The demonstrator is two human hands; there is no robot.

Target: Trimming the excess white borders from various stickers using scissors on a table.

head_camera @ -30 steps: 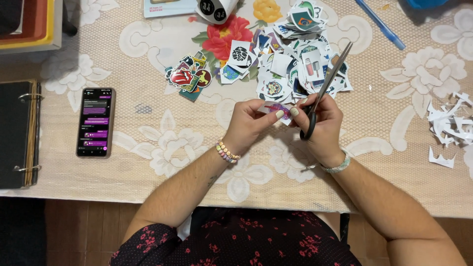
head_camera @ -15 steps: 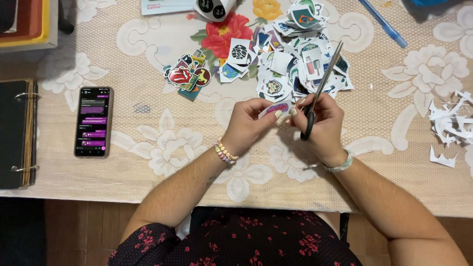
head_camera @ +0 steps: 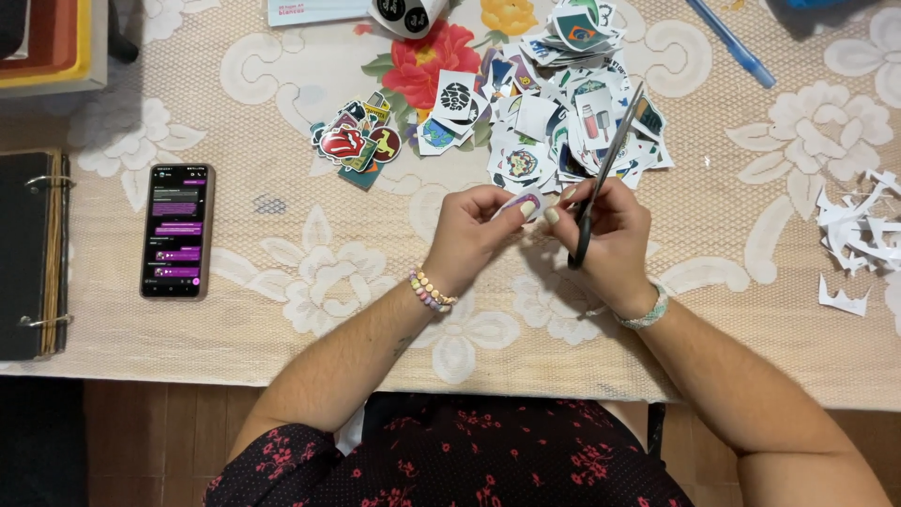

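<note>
The left hand (head_camera: 474,235) pinches a small sticker (head_camera: 522,201) just above the counter (head_camera: 282,282), fingers closed on it. The right hand (head_camera: 610,235) grips scissors (head_camera: 605,174), blades pointing at the sticker pile (head_camera: 563,113). The piece is tiny; a slip could nick a fingertip or cut into the design.

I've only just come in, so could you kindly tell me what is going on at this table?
A person sits at a lace-covered table, cutting out stickers. The left hand pinches a small sticker in its fingers, while the right hand works scissors beside it. A pile of cut stickers lies just beyond, white paper offcuts to the right, and a lit phone to the left.
</note>
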